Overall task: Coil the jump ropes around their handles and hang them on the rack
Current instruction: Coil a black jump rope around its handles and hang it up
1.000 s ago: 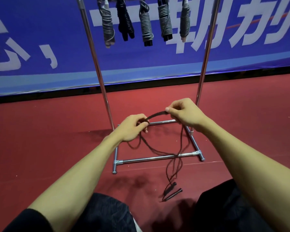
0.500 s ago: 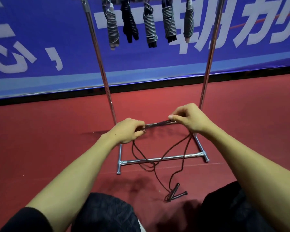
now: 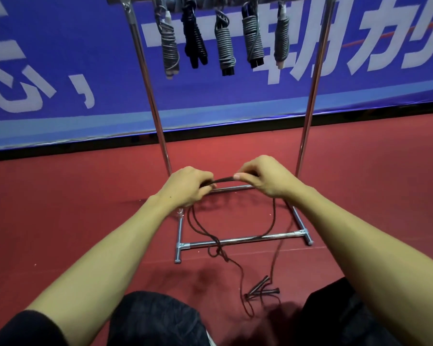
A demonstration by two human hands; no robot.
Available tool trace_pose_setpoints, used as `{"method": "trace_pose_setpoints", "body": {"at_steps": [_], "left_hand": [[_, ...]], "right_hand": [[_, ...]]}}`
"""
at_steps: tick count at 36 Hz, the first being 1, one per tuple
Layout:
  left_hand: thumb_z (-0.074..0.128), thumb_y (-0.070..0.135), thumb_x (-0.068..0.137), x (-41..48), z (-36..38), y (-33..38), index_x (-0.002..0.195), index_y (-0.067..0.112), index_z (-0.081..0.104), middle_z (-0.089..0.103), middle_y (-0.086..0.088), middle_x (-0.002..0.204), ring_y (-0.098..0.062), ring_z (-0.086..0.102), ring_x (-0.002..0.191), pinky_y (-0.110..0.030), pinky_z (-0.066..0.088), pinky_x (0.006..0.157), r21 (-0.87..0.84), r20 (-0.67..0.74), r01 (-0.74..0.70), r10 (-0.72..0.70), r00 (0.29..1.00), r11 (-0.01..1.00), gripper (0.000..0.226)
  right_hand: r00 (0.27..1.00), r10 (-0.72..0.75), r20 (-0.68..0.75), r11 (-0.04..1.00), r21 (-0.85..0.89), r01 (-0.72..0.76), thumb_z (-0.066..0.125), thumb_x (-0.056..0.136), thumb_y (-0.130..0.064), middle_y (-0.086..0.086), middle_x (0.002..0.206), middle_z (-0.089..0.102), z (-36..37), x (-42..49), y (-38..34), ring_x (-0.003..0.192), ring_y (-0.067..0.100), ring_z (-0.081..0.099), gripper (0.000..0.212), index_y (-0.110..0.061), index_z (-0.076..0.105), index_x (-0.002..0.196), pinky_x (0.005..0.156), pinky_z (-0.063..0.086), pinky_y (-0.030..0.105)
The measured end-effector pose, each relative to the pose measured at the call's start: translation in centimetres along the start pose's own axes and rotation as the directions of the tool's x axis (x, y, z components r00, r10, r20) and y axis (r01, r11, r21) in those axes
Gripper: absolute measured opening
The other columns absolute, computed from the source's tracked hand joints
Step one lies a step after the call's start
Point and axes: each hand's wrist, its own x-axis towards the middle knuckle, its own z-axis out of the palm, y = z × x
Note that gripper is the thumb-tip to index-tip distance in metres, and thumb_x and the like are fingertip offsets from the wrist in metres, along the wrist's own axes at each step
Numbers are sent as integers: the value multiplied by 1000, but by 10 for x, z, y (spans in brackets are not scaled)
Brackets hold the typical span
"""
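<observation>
Rope [image 3: 223,180] runs crosswise, pinched between left grip [image 3: 185,188] and right grip [image 3: 268,178]; handles [image 3: 260,289] lie below, nearer right.

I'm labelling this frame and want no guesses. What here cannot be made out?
- Head view, rack: top bar cut off by the upper edge, so how the coiled ropes hang is unseen.
- Head view, jump rope: curled fingers of the left hand and right hand hide its gripped parts.
- Head view, tangle: knot or crossing, too thin to tell.
- Head view, handles: small, shadowed, details unclear.
</observation>
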Motion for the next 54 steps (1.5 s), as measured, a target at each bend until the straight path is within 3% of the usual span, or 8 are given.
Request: {"method": "trace_pose_setpoints", "body": {"at_steps": [10,17,21,37,43,48,51,54], "left_hand": [[59,14,94,-29,11,-33,80,16,58,57,3,65,-22,56,66,-24,43,63,-268,12,150,-152,988,952,14],[57,20,96,-4,0,4,80,14,54,58,-2,61,-11,56,54,-27,41,58,-412,-85,87,-133,987,907,18],[65,19,92,-11,-6,-15,82,22,57,61,-2,65,-15,52,56,-31,44,61,-370,-96,84,-128,987,925,13],[57,13,96,-44,-9,-79,69,17,57,61,12,55,-1,55,54,-27,43,63,-405,-1,260,-285,959,876,27],[73,12,85,-43,-13,-96,123,16,56,62,-9,121,-18,58,108,-31,44,100,-356,300,403,-305,904,843,42],[67,18,90,-12,-26,-17,146,15,33,48,-3,137,-8,44,127,-17,33,104,-593,102,121,-75,992,796,66],[56,13,97,7,-26,37,135,12,42,59,-2,118,-11,56,114,-28,43,102,-729,126,51,60,990,683,40],[46,17,102,11,-24,51,90,14,58,54,11,56,0,56,56,-31,45,67,-619,96,21,49,994,785,17]], "right_hand": [[989,143,31,982,123,-146,71,88,-28,-16,50,52,-20,-17,25,47,-2,47,19,-22,65,70,56,35,20],[963,98,250,935,309,-176,76,83,-34,4,61,64,0,6,-16,46,14,54,34,-20,59,108,52,48,28],[987,77,140,938,326,-120,60,94,-38,-1,55,35,-6,4,-16,49,12,30,32,-22,64,67,47,28,25],[951,191,-243,975,162,-155,66,91,-35,-2,49,29,-55,-18,28,48,9,23,32,-22,68,62,45,18,23],[957,177,-231,976,163,-141,67,90,-34,-2,49,34,-48,-9,17,45,8,27,30,-19,68,64,47,22,23],[987,93,-131,979,193,-66,67,91,-33,5,56,55,-20,9,-12,52,6,39,32,-8,73,73,55,31,29],[994,34,-101,974,226,-10,67,92,-29,-4,51,51,-13,18,-27,50,3,35,34,-20,64,59,52,30,25],[998,40,-55,985,172,-30,71,89,-31,-10,43,33,-27,14,-29,44,6,28,46,-22,50,49,45,22,21]]}}
